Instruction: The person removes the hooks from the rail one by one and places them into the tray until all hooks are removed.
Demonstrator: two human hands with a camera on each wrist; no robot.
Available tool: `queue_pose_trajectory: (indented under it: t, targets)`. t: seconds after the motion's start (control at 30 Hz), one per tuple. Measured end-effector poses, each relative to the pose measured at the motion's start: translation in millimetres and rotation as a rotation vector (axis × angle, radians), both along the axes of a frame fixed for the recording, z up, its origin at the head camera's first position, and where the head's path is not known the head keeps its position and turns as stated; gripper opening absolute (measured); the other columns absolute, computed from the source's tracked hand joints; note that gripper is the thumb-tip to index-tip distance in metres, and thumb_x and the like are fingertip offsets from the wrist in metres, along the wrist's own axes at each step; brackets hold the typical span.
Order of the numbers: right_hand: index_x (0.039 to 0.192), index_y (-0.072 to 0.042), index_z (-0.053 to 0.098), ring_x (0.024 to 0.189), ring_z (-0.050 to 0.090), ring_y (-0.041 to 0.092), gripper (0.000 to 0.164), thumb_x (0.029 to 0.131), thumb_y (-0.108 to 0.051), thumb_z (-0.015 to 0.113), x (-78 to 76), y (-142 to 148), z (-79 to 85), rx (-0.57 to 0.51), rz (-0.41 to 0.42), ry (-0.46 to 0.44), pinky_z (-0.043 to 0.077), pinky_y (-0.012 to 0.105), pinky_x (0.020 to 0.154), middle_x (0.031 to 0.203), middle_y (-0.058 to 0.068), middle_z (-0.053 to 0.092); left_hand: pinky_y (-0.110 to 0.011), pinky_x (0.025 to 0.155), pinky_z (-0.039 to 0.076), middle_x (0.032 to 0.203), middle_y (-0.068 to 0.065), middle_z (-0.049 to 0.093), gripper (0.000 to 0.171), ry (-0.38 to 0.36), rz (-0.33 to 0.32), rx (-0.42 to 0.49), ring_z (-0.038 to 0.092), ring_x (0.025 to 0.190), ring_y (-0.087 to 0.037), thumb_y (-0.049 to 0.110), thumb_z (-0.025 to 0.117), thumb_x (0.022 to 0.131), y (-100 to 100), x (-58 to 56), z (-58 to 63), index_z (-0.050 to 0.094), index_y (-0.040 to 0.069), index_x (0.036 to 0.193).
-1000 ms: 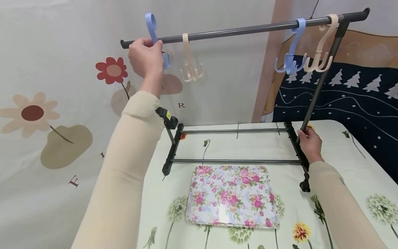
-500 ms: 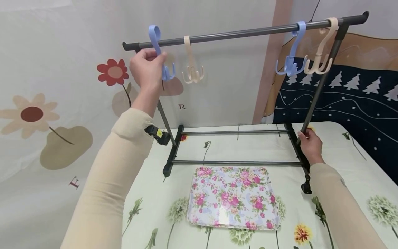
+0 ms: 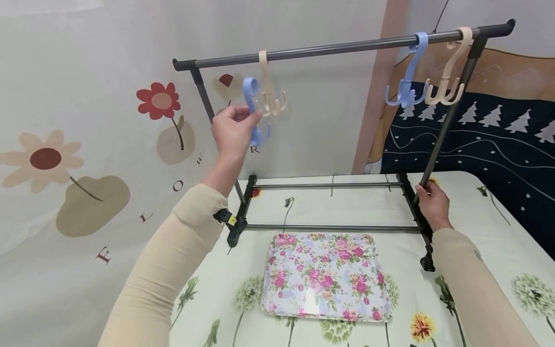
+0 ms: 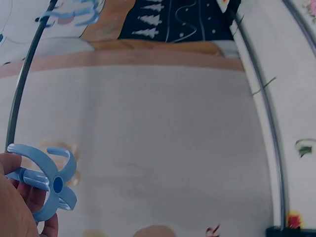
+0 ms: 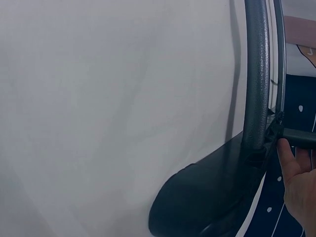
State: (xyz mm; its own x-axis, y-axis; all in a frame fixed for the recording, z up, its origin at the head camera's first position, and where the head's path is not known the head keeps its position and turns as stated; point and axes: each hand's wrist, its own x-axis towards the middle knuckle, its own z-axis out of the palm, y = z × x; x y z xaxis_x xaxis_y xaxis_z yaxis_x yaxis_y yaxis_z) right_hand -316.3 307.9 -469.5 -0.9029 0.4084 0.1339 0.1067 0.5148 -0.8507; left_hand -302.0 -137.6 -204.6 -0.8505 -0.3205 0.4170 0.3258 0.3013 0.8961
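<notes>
My left hand (image 3: 234,131) grips a blue plastic multi-hook hanger (image 3: 252,112) below the grey top bar (image 3: 338,47) of a small rack. The left wrist view shows the blue hanger's (image 4: 48,181) prongs beside my fingers (image 4: 19,207). A beige hanger (image 3: 269,91) hangs on the bar just right of my hand. Another blue hanger (image 3: 406,77) and a beige hanger (image 3: 448,72) hang at the bar's right end. My right hand (image 3: 432,202) grips the rack's right upright (image 3: 446,120) low down, near the base; the right wrist view shows fingers (image 5: 296,182) beside the dark pole (image 5: 256,84).
A floral tray (image 3: 325,274) lies on the flower-print cloth in front of the rack's base rails (image 3: 329,226). A flower-print curtain (image 3: 86,144) hangs at the left and back. A dark tree-print fabric (image 3: 490,140) lies at the right.
My left hand has taken the blue hanger off the left end of the bar and moved it down and to the right. The right hand has stayed on the upright.
</notes>
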Motion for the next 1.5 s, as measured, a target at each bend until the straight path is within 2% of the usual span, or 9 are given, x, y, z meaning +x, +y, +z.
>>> queue_pose_trajectory:
  t: [0.2,0.4,0.67,0.97,1.17,1.4,1.5]
  targets:
    - [0.137,0.005,0.049,0.121,0.051,0.045,0.052,0.108,-0.037,0.039,1.3,1.0,-2.6,0.01,0.001,0.008,0.042,0.056,0.099,0.136,0.029,0.052,-0.032,0.084,0.054,0.093,-0.008,0.073,0.025,0.014,-0.039,-0.043,0.069,0.086,-0.017,0.021,0.081,0.085,13.2,5.0,-26.8,0.073,0.004,0.1]
    - [0.135,0.005,0.049,0.119,0.052,0.046,0.049,0.108,-0.035,0.04,1.6,0.2,-2.8,0.019,0.002,0.018,0.043,0.056,0.098,0.135,0.03,0.052,-0.03,0.078,0.054,0.089,-0.007,0.073,0.022,-0.011,-0.087,-0.032,0.07,0.081,-0.017,0.02,0.082,0.083,26.2,6.2,-52.5,0.073,0.004,0.096]
    - [0.135,0.005,0.049,0.118,0.053,0.044,0.049,0.108,-0.035,0.04,-0.1,-0.3,-2.0,0.013,-0.001,0.012,0.044,0.055,0.095,0.135,0.029,0.053,-0.032,0.079,0.055,0.089,-0.004,0.072,0.02,-0.096,-0.198,-0.007,0.069,0.081,-0.018,0.019,0.083,0.082,49.2,13.6,-92.9,0.073,0.006,0.094]
    - [0.136,0.005,0.049,0.118,0.053,0.045,0.051,0.108,-0.035,0.04,-0.6,1.2,-3.3,0.015,0.0,0.006,0.044,0.055,0.095,0.135,0.029,0.052,-0.037,0.082,0.053,0.088,-0.001,0.072,0.018,-0.131,-0.349,-0.049,0.068,0.084,-0.017,0.023,0.081,0.085,72.6,25.0,-130.5,0.074,0.009,0.094]
    - [0.135,0.005,0.049,0.115,0.054,0.044,0.049,0.108,-0.034,0.04,0.8,1.1,-2.5,0.021,0.004,0.007,0.045,0.053,0.092,0.134,0.029,0.053,-0.038,0.079,0.053,0.084,0.003,0.071,0.015,-0.177,-0.369,-0.067,0.066,0.082,-0.015,0.025,0.081,0.085,88.7,31.0,-151.1,0.074,0.014,0.091]
    - [0.136,0.004,0.049,0.111,0.057,0.04,0.049,0.108,-0.034,0.04,1.9,0.3,-1.3,0.029,0.003,0.0,0.047,0.039,0.081,0.134,0.028,0.054,-0.035,0.078,0.053,0.083,0.007,0.07,0.015,-0.221,-0.385,-0.081,0.066,0.08,-0.011,0.026,0.082,0.084,105.7,37.6,-171.8,0.074,0.015,0.091]
    - [0.136,0.004,0.049,0.112,0.057,0.041,0.049,0.108,-0.035,0.04,1.7,0.2,-1.5,0.033,0.002,0.002,0.046,0.037,0.08,0.134,0.028,0.054,-0.033,0.075,0.054,0.082,0.007,0.07,0.015,-0.224,-0.391,-0.091,0.065,0.078,-0.01,0.025,0.082,0.084,110.9,40.0,-177.1,0.074,0.014,0.09]
